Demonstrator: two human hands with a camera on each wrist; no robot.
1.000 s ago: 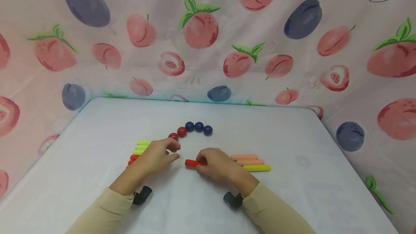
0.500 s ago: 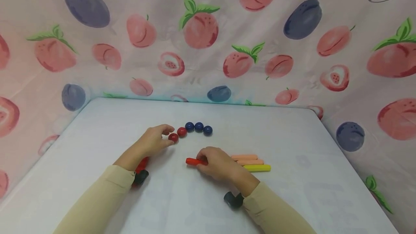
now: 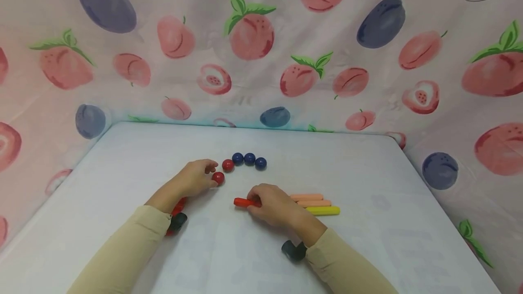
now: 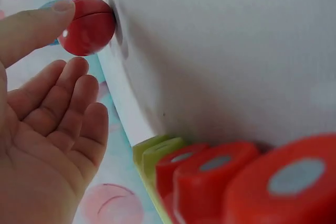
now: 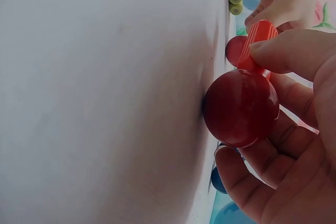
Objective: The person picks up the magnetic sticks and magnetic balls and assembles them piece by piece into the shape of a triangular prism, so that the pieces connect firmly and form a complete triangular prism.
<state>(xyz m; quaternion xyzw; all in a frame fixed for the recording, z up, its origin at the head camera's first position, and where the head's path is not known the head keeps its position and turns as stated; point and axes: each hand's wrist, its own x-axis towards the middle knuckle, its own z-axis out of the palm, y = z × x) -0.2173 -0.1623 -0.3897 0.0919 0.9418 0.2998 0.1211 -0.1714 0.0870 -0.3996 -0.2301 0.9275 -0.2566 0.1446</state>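
Observation:
My left hand [image 3: 197,177] is at a red ball [image 3: 218,178]. In the left wrist view its thumb touches that ball [image 4: 88,27], while the other fingers [image 4: 79,69] lie loosely curved below it. My right hand [image 3: 269,203] pinches a red magnetic rod [image 3: 243,202] between thumb and fingers; the rod's free end points left. Another red ball [image 5: 241,109] sits against the rod in the right wrist view, within the curve of my right fingers, and is hidden under the hand in the head view. A further red ball [image 3: 228,165] lies just beyond my left fingertips.
Several blue balls [image 3: 249,159] continue the curved row at the back. Peach rods [image 3: 310,197] and a yellow rod [image 3: 323,211] lie right of my right hand. Red rods [image 4: 210,174] and lime-green rods [image 4: 163,150] lie beneath my left forearm. A fruit-print cloth [image 3: 245,80] hangs behind the table.
My left hand has moved from above the rods at left up to the end of the ball row. The nearest red ball has shifted slightly toward me. My right hand stays nearly still.

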